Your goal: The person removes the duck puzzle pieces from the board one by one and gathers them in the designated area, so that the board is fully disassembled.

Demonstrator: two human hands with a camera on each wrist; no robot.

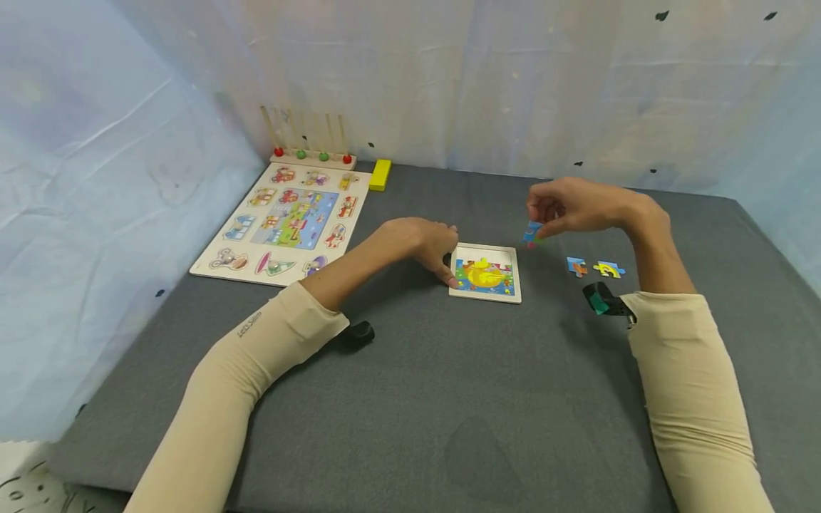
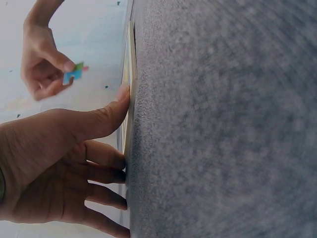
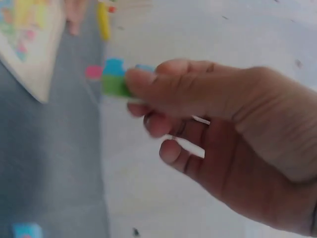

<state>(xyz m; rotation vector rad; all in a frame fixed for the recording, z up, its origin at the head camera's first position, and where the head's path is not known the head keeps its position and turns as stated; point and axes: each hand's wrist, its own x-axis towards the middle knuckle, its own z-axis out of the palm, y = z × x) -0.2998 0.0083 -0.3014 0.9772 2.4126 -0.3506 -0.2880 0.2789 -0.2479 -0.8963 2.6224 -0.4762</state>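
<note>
A small square wooden puzzle tray (image 1: pixel 485 298) lies on the grey table, with a yellow picture partly filled in. My left hand (image 1: pixel 431 246) rests at its left side, thumb on the rim and the other fingers spread down to the tabletop. Right of the tray and above the table, my right hand (image 1: pixel 574 205) pinches a blue and green jigsaw piece (image 3: pixel 115 82) between thumb and fingertips. Two loose jigsaw pieces, one blue and brown (image 1: pixel 577 267) and one blue and yellow (image 1: pixel 608 269), lie on the table below that hand.
A larger wooden picture board (image 1: pixel 240 239) lies at the back left. Behind it stands a peg rack (image 1: pixel 312 161) with red and green beads, beside a yellow block (image 1: pixel 380 175). A patterned curtain (image 1: pixel 449 85) hangs along the table's back edge.
</note>
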